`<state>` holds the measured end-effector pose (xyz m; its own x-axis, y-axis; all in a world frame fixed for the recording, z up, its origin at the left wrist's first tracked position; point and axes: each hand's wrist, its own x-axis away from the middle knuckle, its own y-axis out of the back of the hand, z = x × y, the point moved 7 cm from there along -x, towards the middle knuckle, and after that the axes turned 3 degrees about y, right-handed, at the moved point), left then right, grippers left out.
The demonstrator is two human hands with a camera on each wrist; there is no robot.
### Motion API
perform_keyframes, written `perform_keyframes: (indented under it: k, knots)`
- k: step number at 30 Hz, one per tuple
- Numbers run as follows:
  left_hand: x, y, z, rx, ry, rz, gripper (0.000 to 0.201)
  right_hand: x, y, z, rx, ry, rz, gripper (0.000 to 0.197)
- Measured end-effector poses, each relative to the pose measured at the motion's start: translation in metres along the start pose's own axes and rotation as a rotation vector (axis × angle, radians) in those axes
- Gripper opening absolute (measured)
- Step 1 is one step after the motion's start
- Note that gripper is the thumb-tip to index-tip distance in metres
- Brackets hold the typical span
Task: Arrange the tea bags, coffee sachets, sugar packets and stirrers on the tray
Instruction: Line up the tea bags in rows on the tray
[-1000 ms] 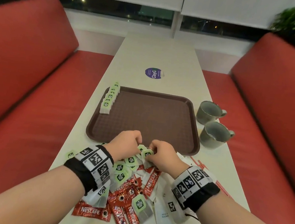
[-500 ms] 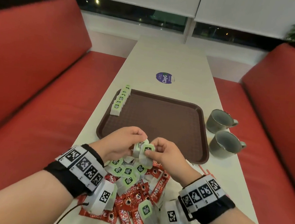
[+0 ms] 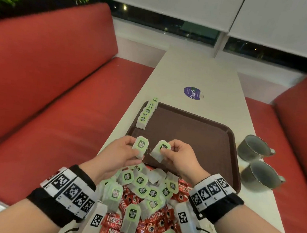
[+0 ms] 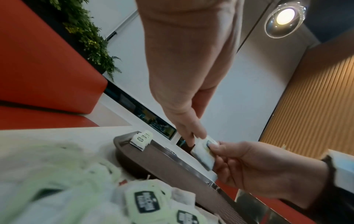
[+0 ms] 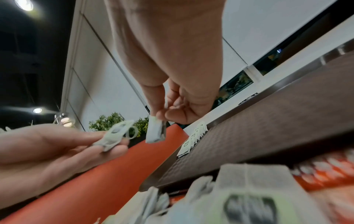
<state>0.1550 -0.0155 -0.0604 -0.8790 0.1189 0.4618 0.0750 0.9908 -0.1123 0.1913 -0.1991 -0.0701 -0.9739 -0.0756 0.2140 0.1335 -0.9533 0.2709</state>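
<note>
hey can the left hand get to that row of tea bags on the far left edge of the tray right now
Probably yes. The row of tea bags lies straight ahead of the left hand with nothing between them. But that hand already pinches a tea bag, so it could add it to the row, not pick one up.

Red coffee sachets point(image 3: 116, 222) heaped at the near edge of the tabletop point(image 3: 199, 72): white lettering "NESCAFE" with "CLASSIC" beneath, legible on several. Round purple sticker point(image 3: 193, 93) on the tabletop beyond the far edge of the tray point(image 3: 227, 130): "ClayG"; its smaller lines are too fine to read. Green tags on the tea bags point(image 3: 132, 213): a dark emblem with white lettering, too small to make out. Wristbands: black-and-white square code patterns, no readable characters.
</note>
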Motion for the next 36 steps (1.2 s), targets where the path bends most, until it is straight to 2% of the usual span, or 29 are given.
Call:
perform_keyframes:
  k: [5,8,13,17,21,22,25,30,32,34,36]
  knots:
    - [-0.002,0.033,0.005,0.039,-0.045,-0.089,0.015,-0.057,-0.025,0.018,0.228,0.003,0.032,0.013]
    - [-0.003,0.049,0.006,0.086,-0.06,-0.129,0.013,-0.091,-0.044,0.021,0.226,-0.067,0.073,0.017]
    - [-0.005,0.073,0.01,0.11,-0.057,-0.184,0.022,-0.129,-0.071,0.014,0.247,-0.174,0.092,0.03]
    - [-0.005,0.083,0.014,0.121,-0.049,-0.197,0.025,-0.147,-0.075,0.014,0.327,-0.206,0.02,0.028]
    - [-0.003,0.087,0.016,0.124,-0.055,-0.199,0.024,-0.155,-0.077,0.008,0.338,-0.366,0.022,0.016]
    - [-0.002,0.088,0.016,0.123,-0.055,-0.198,0.024,-0.157,-0.078,0.005,0.382,-0.39,0.033,0.018]
    - [-0.001,0.09,0.017,0.122,-0.054,-0.199,0.022,-0.168,-0.079,0.007,0.636,-0.277,0.033,0.019]
    - [-0.002,0.093,0.021,0.121,-0.042,-0.219,0.022,-0.167,-0.079,0.005,0.725,-0.271,0.032,0.03]
    - [-0.002,0.093,0.021,0.126,-0.041,-0.218,0.023,-0.164,-0.078,0.016,0.802,-0.187,0.011,0.032]
    - [-0.002,0.092,0.02,0.129,-0.052,-0.214,0.024,-0.154,-0.076,0.033,0.797,-0.062,-0.037,0.03]
    - [-0.003,0.092,0.017,0.134,-0.07,-0.218,0.023,-0.137,-0.076,0.048,0.679,0.039,-0.049,0.02]
